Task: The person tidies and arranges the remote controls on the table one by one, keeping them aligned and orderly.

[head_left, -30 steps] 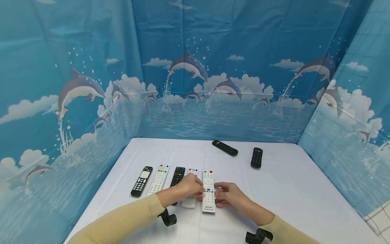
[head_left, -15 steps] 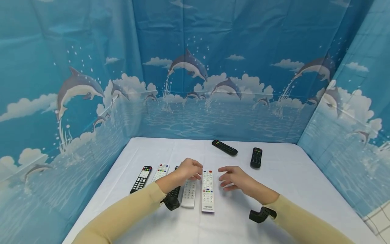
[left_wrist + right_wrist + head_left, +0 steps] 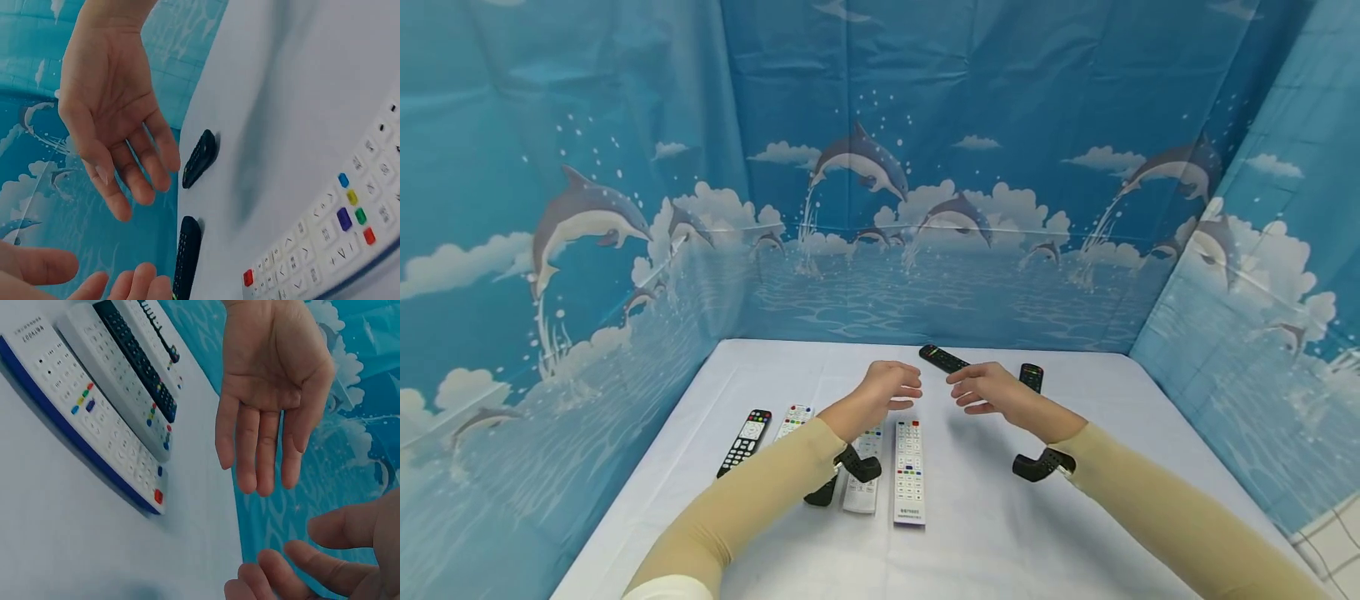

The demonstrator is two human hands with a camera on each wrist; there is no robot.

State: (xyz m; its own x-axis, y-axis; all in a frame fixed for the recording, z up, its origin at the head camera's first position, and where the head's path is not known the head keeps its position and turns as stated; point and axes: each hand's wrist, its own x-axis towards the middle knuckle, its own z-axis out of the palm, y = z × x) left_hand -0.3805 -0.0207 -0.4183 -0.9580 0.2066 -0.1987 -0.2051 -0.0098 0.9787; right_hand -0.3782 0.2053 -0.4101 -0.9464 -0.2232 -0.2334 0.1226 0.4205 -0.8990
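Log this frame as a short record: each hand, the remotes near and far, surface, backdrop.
left hand: raised, holding nothing
right hand: raised, holding nothing, palm toward the left hand
near row: five remotes, some partly covered by the left sleeve; the rightmost, a white remote, shows whole
far side: slanted black remote, second black remote right of it; right hand partly covers both in head view
surface: white tablecloth
backdrop: blue dolphin curtain

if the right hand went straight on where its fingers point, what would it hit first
Probably the left hand: the right hand points across at it in the head view, with a gap between them. Depth is hard to judge, so it might pass slightly above or below.
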